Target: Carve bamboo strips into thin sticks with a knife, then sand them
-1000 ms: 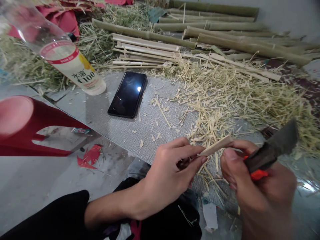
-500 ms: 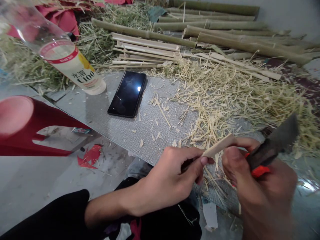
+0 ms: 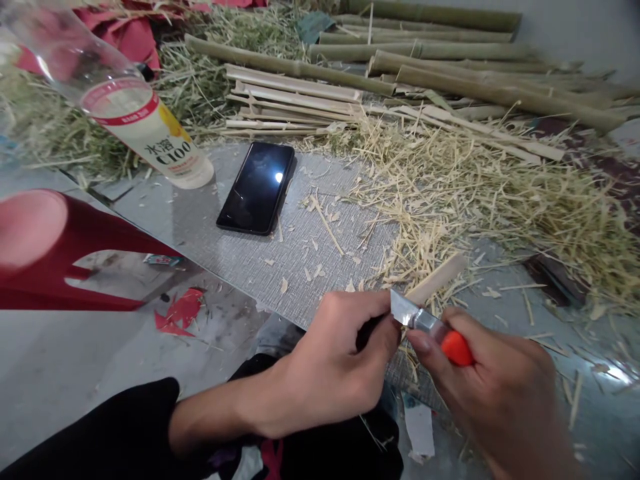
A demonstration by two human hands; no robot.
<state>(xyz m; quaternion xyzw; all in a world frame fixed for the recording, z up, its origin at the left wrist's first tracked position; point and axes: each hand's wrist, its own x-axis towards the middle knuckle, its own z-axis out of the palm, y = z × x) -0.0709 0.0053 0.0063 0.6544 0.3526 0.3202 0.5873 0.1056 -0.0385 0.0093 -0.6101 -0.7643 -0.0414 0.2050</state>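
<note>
My left hand pinches one end of a pale, flat bamboo strip, which points up and to the right over the table edge. My right hand is wrapped round a utility knife with an orange-red part on its handle. The knife's short metal blade lies across the strip, close to my left fingertips; whether it cuts into the bamboo I cannot tell. Thin bamboo shavings lie heaped just beyond both hands.
A black phone lies on the grey tabletop. Left of it stands a drink bottle, tilted in view. Split strips and bamboo poles lie at the back. A red plastic stool stands at the left.
My right hand has swung the knife from raised at the right down and left onto the strip by my left fingers. My left hand has barely moved.
</note>
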